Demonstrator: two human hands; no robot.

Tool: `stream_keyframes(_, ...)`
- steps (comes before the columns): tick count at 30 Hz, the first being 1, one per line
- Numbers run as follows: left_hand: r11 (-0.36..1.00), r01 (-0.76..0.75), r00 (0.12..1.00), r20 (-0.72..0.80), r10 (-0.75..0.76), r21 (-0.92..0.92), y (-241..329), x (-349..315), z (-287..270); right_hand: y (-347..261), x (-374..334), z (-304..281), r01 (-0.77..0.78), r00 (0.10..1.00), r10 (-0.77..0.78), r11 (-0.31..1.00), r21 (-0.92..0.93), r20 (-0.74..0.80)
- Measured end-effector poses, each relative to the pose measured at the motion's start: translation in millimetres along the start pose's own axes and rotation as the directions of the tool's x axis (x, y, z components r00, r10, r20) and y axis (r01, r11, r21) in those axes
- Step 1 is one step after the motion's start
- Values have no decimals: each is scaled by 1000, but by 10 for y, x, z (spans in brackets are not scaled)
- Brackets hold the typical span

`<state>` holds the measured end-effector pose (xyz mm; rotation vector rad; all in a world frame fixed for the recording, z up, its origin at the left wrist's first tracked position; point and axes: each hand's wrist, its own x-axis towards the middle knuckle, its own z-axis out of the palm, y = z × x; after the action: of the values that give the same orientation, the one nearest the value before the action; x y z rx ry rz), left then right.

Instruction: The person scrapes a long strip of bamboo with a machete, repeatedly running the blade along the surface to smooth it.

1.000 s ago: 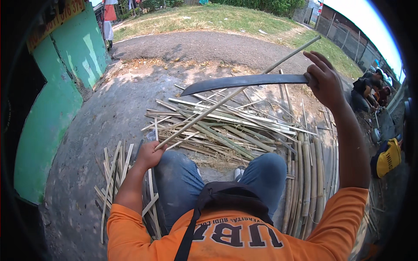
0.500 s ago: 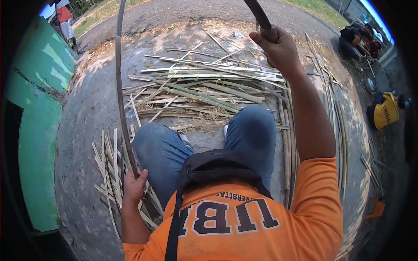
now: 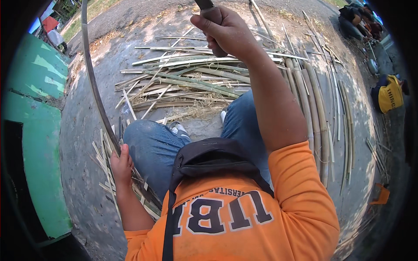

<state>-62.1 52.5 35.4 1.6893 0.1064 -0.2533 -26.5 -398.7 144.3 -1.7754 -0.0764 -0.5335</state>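
Observation:
My left hand (image 3: 122,168) is closed around a long, dark bamboo strip (image 3: 96,85), which rises past my left knee and runs out at the upper edge. My right hand (image 3: 228,34) grips the dark handle of a machete (image 3: 204,4), raised ahead of me. Most of its blade lies beyond the upper edge. On the ground beyond my knees spreads a pile of split bamboo strips (image 3: 191,82), green and pale. Thinner bamboo slats (image 3: 106,162) lie beside my left leg, partly hidden by my left hand and arm.
Long bamboo poles (image 3: 321,126) lie to my right. A green wall (image 3: 41,161) stands at the left. Farther right are a yellow and dark bag (image 3: 389,95) and an orange object (image 3: 380,194). At the upper right, people (image 3: 355,19) crouch near a wall.
My right hand has moved left with the machete, and more of the blade is out of view. My left hand and the bamboo strip have shifted slightly left.

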Motion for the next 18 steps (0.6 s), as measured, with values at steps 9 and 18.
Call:
stream_keyframes(9,951,-105,994,43,96,291,-181,440,331,802,-347,740,180,977,-211,900,-398,-37)
stream_keyframes(18,726,-272,958,106,267,632,-75,428,336,762,-538,1419,435,877,-218,741,-512,429)
